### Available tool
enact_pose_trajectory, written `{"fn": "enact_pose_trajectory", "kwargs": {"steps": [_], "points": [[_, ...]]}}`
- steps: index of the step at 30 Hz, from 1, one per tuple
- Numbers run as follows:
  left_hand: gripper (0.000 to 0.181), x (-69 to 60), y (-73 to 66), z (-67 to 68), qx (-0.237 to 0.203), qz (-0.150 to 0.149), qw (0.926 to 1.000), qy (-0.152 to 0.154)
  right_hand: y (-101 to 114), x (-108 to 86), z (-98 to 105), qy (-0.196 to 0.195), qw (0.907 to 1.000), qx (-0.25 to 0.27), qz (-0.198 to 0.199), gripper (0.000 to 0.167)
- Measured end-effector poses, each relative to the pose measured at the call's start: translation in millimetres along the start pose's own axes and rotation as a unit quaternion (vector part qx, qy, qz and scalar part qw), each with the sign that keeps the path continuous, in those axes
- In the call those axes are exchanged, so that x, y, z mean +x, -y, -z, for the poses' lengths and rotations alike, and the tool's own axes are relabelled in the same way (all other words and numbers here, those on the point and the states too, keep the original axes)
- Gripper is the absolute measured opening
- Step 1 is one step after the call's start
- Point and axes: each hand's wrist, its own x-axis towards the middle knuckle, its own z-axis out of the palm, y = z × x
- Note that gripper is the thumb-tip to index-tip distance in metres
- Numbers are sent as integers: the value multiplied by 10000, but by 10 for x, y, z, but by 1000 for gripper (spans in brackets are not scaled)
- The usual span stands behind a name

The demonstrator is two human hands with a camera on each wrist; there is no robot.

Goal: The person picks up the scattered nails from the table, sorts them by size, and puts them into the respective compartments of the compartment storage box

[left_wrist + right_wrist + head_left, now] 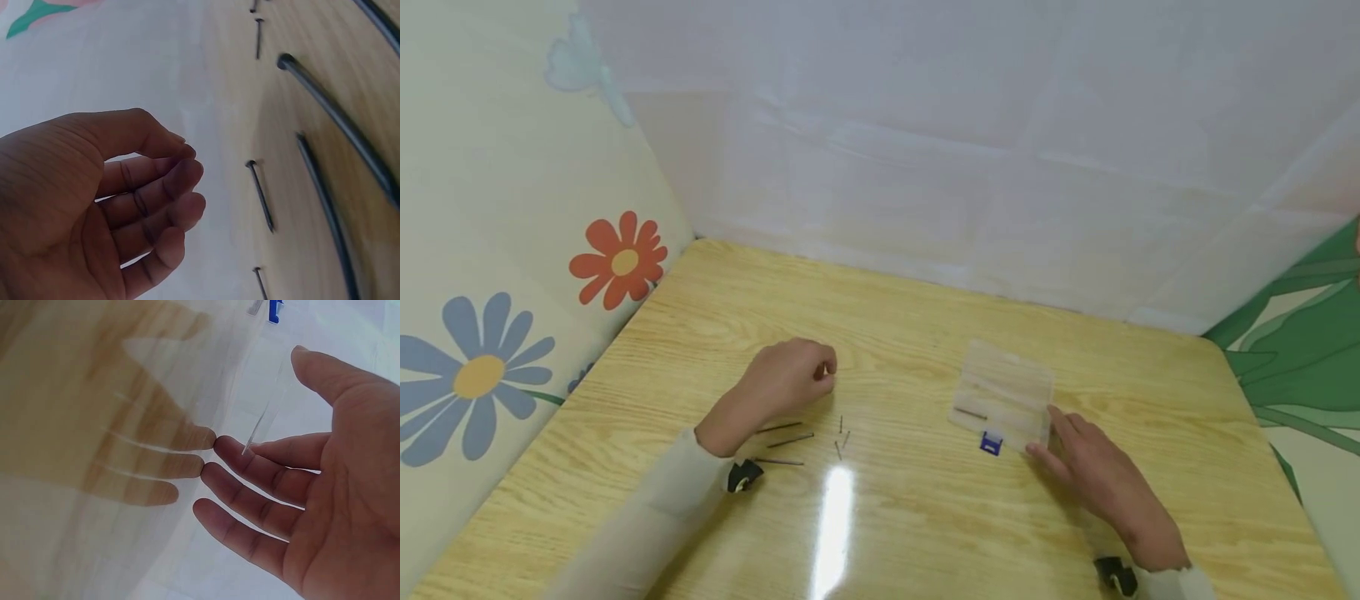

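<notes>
My left hand [786,375] is above the table behind the nails, its thumb and fingertips curled together; the left wrist view shows the hand [125,200] with nothing visible between the fingertips. Three long dark nails [790,440] lie near that wrist, and three small nails [846,439] lie to their right. A clear plastic box [1007,383] with a blue latch [991,443] sits right of centre, with one long nail [972,413] showing through it. My right hand [1093,467] touches the box's right edge with fingers fairly straight; the right wrist view shows the hand [350,462] beside the clear plastic.
The light wood table [895,325] reaches back to a pale wall covering [925,167]. Flower-printed covering [478,375] runs along the left, and green leaves [1307,342] are printed at the right. Light glares off the table's front part.
</notes>
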Motion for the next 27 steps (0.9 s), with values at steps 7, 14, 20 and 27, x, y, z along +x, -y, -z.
{"fn": "enact_pose_trajectory", "kwargs": {"steps": [7, 14, 20, 27], "points": [[12, -19, 186, -22, 234, 240, 9994, 85, 3, -2, -2, -17, 10000, 17, 6, 79], [10, -29, 273, -45, 293, 391, 9986, 205, 7, -7, -2, -6, 10000, -12, -7, 79], [9, -25, 311, -77, 425, 450, 9978, 233, 14, -15, -8, -43, 10000, -16, -6, 79], [12, -41, 339, -84, 426, 386, 9981, 219, 30, -18, 0, -14, 10000, -20, -37, 79]]}}
